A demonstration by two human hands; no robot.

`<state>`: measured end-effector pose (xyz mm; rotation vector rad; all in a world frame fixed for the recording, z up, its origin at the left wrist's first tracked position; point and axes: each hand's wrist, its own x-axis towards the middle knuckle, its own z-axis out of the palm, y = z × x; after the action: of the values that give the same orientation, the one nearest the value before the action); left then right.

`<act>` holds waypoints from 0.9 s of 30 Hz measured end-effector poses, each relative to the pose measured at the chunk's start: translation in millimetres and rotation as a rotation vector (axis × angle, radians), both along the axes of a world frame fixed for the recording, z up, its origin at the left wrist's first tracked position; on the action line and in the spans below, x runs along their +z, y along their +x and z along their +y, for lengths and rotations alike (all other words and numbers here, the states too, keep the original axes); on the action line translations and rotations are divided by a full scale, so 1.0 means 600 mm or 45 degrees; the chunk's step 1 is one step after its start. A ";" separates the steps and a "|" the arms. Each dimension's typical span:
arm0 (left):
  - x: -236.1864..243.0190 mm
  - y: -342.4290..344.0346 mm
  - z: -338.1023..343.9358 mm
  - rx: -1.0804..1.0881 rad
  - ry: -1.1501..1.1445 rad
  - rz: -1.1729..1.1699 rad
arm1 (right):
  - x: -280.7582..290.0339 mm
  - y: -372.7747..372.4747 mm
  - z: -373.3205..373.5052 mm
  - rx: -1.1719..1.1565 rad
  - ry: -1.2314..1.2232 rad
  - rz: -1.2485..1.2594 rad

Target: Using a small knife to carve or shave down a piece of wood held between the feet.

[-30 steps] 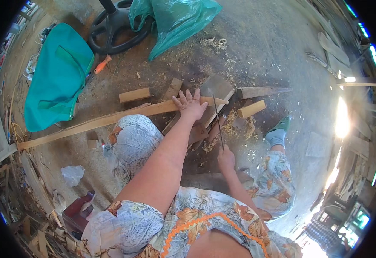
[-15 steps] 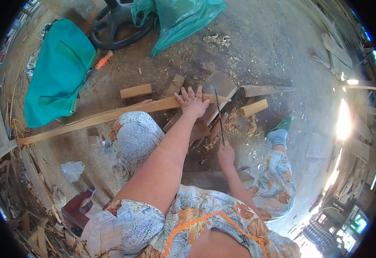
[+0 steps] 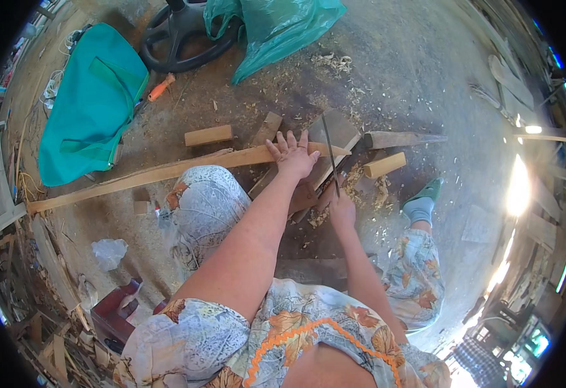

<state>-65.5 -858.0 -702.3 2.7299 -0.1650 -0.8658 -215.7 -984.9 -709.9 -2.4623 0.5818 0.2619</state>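
A long wooden plank (image 3: 166,170) runs from the far left to the middle, its end resting over a wooden block (image 3: 336,129) on the floor. My left hand (image 3: 292,155) lies flat on the plank near that end, fingers spread, pressing it from above. My right hand (image 3: 342,212) is closed round the near end of a thin, dark hand saw (image 3: 329,145). Its narrow blade, seen nearly edge-on, crosses the plank just right of my left hand. The saw's handle is hidden in my fist.
Short wood pieces (image 3: 208,135) (image 3: 385,165) and a tapered wooden stake (image 3: 406,139) lie around the block. Shavings (image 3: 381,191) litter the floor. Beyond are a teal bag (image 3: 92,107), an orange-handled tool (image 3: 161,87), a black wheel-shaped base (image 3: 179,39) and a green plastic bag (image 3: 283,35).
My right hand and the saw have slid forward, away from me, along the blade's line across the plank. My left hand stays on the plank. The whole view has shifted slightly.
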 end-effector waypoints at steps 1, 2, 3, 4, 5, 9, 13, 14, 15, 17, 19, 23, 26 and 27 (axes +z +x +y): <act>0.000 -0.004 -0.003 -0.005 0.000 0.016 | -0.002 0.018 -0.003 -0.007 -0.003 0.003; -0.003 -0.006 -0.003 -0.009 -0.001 0.011 | -0.004 0.040 0.000 -0.044 -0.085 0.064; -0.010 -0.011 -0.004 -0.006 -0.016 0.022 | -0.002 0.051 0.003 -0.082 -0.167 0.126; -0.016 -0.005 0.003 0.017 -0.017 0.026 | -0.006 0.050 0.008 -0.069 -0.154 0.115; -0.017 -0.005 0.005 0.025 -0.017 0.026 | -0.004 0.023 0.009 -0.047 -0.127 0.134; -0.012 0.005 0.005 0.015 -0.013 0.004 | 0.018 -0.089 0.015 -0.109 -0.086 0.338; -0.011 -0.003 0.004 0.006 -0.006 0.001 | 0.011 0.021 0.003 0.075 -0.119 0.151; -0.011 -0.008 -0.006 -0.006 -0.019 0.004 | 0.003 0.054 -0.008 0.020 -0.142 0.146; -0.014 -0.010 -0.010 -0.012 -0.030 0.017 | -0.002 0.072 -0.010 -0.027 -0.154 0.136; -0.018 -0.001 0.001 0.007 -0.020 0.017 | 0.002 0.060 0.006 -0.026 -0.137 0.159; -0.018 -0.004 0.004 0.007 -0.024 0.025 | -0.019 -0.008 -0.001 0.023 -0.130 0.120; -0.012 -0.009 0.006 0.004 -0.017 -0.005 | 0.009 -0.079 0.012 -0.056 -0.085 0.222; -0.004 0.000 0.000 0.008 -0.017 0.000 | -0.004 0.007 -0.001 -0.035 -0.094 0.116; -0.002 0.001 -0.007 0.001 -0.039 0.032 | -0.005 0.026 -0.010 -0.043 -0.103 0.120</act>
<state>-64.9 -862.1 -703.7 2.6891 -0.1708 -0.8901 -199.9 -991.1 -712.7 -2.5256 0.6860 0.3483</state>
